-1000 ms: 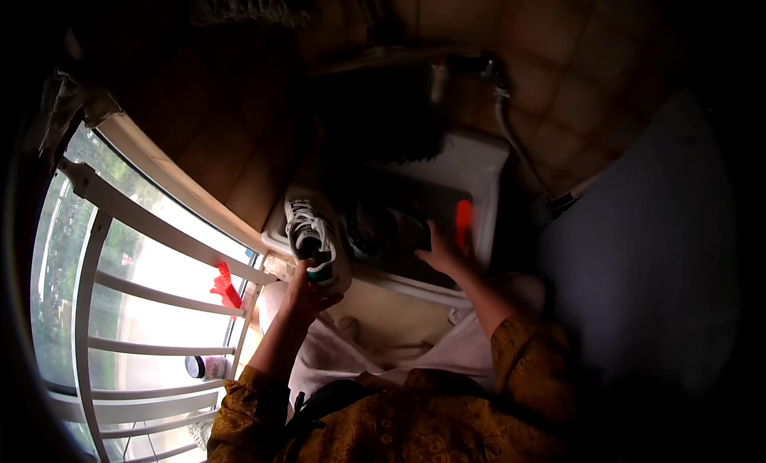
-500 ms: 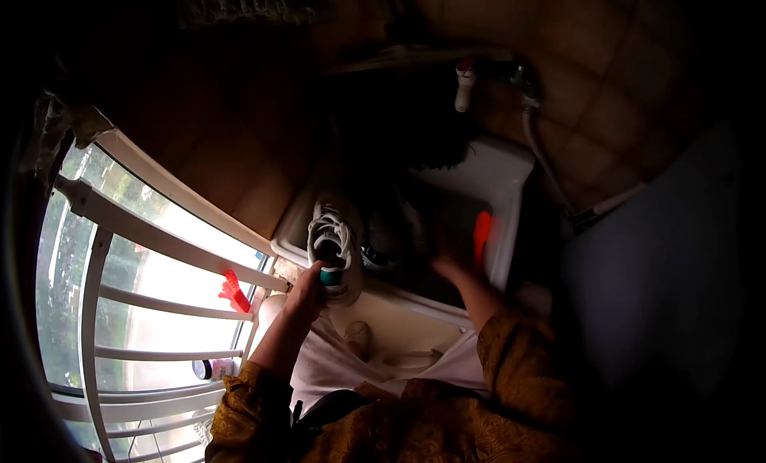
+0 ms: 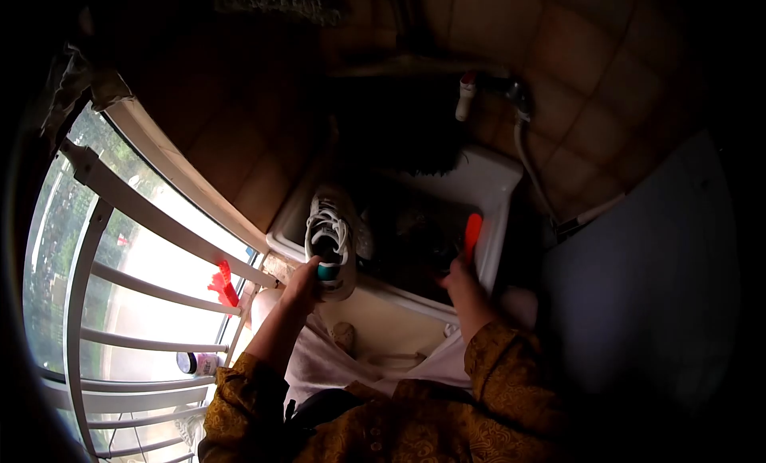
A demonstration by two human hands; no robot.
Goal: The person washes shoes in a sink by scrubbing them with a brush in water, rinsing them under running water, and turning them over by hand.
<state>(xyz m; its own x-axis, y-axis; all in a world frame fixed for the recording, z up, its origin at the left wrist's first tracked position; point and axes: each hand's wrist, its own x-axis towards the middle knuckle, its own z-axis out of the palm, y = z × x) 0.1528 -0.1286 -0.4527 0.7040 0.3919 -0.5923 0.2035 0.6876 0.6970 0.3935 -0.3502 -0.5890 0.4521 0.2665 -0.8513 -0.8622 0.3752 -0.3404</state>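
My left hand (image 3: 304, 283) grips the heel of a white lace-up shoe (image 3: 330, 224) with a teal patch inside its heel, held over the sink's left front edge. Over the right part of the white sink (image 3: 501, 176), my right hand (image 3: 461, 278) is in dark shadow beside a red-orange object (image 3: 473, 230), long and narrow. Its fingers are mostly lost in the dark, so I cannot make out their grip. The sink's inside is very dark, with dim shapes between my hands.
A tap (image 3: 464, 98) with a hose is on the tiled wall behind the sink. At the left, white bars (image 3: 152, 284) cross a bright window, with a red clip-like item (image 3: 224, 284) and a jar (image 3: 197, 362). A pale panel (image 3: 654, 264) stands at the right.
My right hand has moved toward the sink's front edge, nearer the red-orange object. A dark shape beside it no longer shows. My left hand still holds the shoe, and the view has shifted slightly.
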